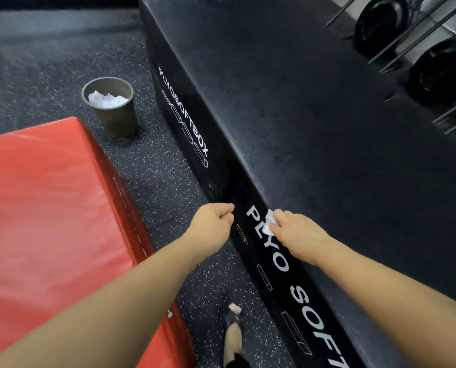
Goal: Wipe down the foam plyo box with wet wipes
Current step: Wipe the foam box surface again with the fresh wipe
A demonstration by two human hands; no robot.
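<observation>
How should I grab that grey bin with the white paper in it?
Probably from above: hook your fingers over the open rim of the bin. It stands upright on the floor, and its wall narrows downward, so a side grip could slip.

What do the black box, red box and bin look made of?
Black box: likely vinyl-skinned foam, matte; grainy top, printed white lettering. Red box: glossy vinyl, probably; bright sheen, soft creases. Bin: dull grey-brown, plastic or card; unclear.

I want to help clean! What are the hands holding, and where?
The right hand holds a white wet wipe by its near end, pressing it against the plyo box's side. The left hand is curled, holding nothing.
</observation>
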